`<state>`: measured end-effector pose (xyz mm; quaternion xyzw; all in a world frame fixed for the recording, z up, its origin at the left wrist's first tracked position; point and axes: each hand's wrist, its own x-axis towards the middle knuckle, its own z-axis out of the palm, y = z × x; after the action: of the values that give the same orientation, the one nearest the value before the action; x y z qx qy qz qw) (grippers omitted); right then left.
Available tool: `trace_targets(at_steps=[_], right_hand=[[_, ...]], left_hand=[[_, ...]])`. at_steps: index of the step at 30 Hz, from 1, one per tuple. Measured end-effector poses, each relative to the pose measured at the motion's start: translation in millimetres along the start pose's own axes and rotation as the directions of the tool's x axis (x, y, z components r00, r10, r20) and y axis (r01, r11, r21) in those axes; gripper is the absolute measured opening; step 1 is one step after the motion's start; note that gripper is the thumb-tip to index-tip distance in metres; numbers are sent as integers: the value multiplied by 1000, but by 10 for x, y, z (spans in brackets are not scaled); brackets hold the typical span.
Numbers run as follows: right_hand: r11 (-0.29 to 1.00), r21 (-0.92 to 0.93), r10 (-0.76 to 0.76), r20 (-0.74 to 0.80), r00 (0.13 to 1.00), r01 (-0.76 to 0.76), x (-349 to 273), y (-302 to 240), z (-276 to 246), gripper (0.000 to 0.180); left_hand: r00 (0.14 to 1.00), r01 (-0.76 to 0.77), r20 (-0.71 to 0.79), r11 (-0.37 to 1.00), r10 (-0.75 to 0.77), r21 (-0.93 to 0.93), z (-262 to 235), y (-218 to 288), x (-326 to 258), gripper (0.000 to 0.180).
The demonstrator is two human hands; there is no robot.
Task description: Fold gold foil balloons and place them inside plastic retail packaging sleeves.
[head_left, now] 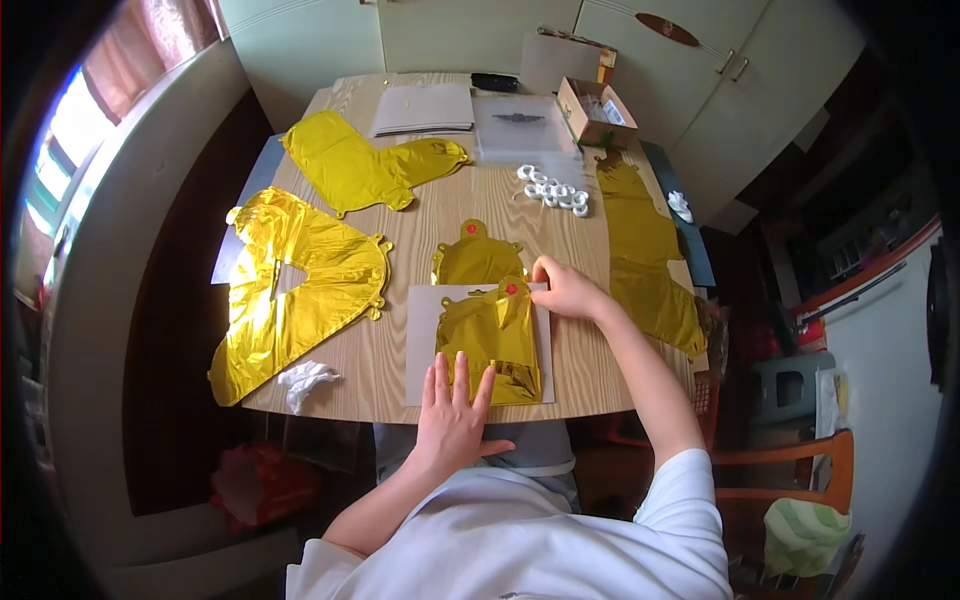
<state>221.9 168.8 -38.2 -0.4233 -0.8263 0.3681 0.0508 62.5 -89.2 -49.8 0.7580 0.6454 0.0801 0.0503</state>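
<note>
Head view: folded gold foil balloon [487, 325] lies on grey card [421, 340], directly ahead of left grip [453, 412], long axis pointing away from it. Left is nearer: flat, fingers spread, tips touching foil, grasping nothing. Right grip [570, 293] curled at card's far right corner; fingertips partly hidden, can't tell what's pinched.

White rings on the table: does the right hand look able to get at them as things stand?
Probably yes: the white rings lie beyond the right hand, with only wooden tabletop between. The hand would likely have to leave the corner of the grey card first.
</note>
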Motion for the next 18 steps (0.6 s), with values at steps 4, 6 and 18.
trace_targets(at_steps=[4,6,18], right_hand=[[922,367,-156,59,986,124,57,119,37,25],[941,338,-17,33,999,5,97,65,-29,22],[896,341,105,-784,612,283,-485,141,-1131,18]], left_hand=[[1000,-6,-7,1000,6,-11,1,19,6,115],[1000,-1,-8,1000,1,-13,3,12,7,115],[1000,16,12,1000,-16,11,-8,50,6,111]])
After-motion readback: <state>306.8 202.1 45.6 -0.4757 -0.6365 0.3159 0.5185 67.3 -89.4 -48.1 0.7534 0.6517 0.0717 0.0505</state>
